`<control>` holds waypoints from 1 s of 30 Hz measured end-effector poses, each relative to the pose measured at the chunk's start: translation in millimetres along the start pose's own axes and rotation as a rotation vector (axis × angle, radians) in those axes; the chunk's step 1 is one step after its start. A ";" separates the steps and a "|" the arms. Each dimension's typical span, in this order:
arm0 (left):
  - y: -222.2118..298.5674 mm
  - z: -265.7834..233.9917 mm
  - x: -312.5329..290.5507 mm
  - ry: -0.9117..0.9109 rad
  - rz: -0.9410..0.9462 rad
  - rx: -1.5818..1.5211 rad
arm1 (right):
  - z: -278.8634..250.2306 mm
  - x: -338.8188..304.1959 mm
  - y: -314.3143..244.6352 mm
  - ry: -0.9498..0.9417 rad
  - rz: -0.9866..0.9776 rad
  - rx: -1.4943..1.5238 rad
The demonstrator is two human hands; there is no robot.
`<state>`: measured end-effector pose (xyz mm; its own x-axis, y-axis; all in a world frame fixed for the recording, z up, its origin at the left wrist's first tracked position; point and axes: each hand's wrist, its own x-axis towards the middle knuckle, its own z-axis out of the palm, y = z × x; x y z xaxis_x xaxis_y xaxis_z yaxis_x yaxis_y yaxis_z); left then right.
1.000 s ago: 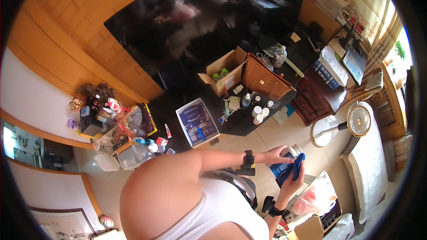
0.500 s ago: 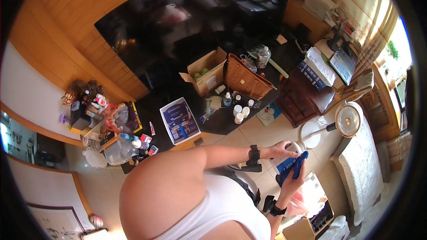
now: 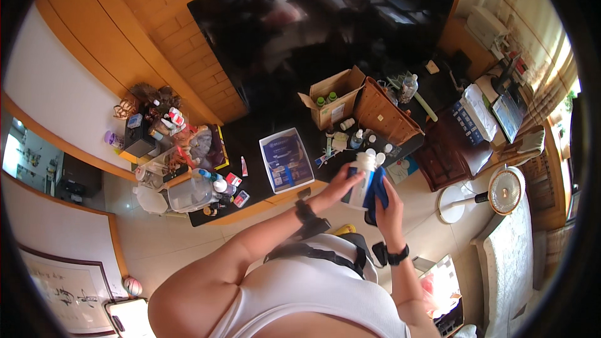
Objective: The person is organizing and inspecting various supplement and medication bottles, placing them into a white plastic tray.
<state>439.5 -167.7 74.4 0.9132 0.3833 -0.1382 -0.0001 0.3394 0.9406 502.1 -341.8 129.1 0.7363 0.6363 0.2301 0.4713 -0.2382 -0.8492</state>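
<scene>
In front of the black cabinet top, my left hand [image 3: 338, 189] is closed around a white container with a blue label [image 3: 358, 195]. Its upper end overlaps white bottles [image 3: 368, 160], so I cannot tell just where its lid begins. My right hand [image 3: 390, 211] grips a dark blue cloth [image 3: 379, 195], pressed against the container's right side. Beyond them, several small bottles [image 3: 356, 140] stand on the cabinet next to a brown handbag [image 3: 383, 114].
A white-rimmed tray with a blue printed sheet [image 3: 311, 161] lies left of my hands. Behind stands an open cardboard box [image 3: 332, 114] with green-capped bottles. Clutter and plastic tubs [image 3: 188, 195] fill the cabinet's left end. A standing fan [image 3: 506, 190] is at the right.
My hands have moved left with the container and the cloth, from over the floor near the fan to the cabinet's front edge. The view has swung left.
</scene>
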 end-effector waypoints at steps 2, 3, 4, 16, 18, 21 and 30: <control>18.1 -28.3 -21.2 0.036 -0.039 0.066 | 18.2 17.2 -16.0 -0.032 -0.063 0.003; 24.0 -37.3 -29.8 0.088 0.012 0.075 | 30.9 25.4 -25.2 -0.063 -0.096 0.011; 23.4 -49.6 -35.7 0.192 0.005 0.067 | 43.9 33.1 -42.3 -0.092 -0.121 0.023; 63.4 -182.7 -103.0 0.553 0.068 -0.066 | 173.2 12.0 -100.4 -0.361 -0.439 -0.065; 61.0 -186.2 -110.9 0.522 0.084 -0.166 | 177.9 10.0 -100.6 -0.359 -0.447 -0.038; 55.0 -196.6 -119.0 0.362 0.082 -0.357 | 184.7 19.5 -101.7 -0.351 -0.414 -0.069; 61.7 -188.0 -123.8 0.214 -0.132 -0.495 | 194.9 43.0 -108.3 -0.288 -0.512 -0.183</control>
<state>249.9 -32.7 91.3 0.8153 0.4588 -0.3534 -0.1299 0.7395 0.6605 388.2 -145.6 138.4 0.2455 0.8699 0.4278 0.8249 0.0444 -0.5636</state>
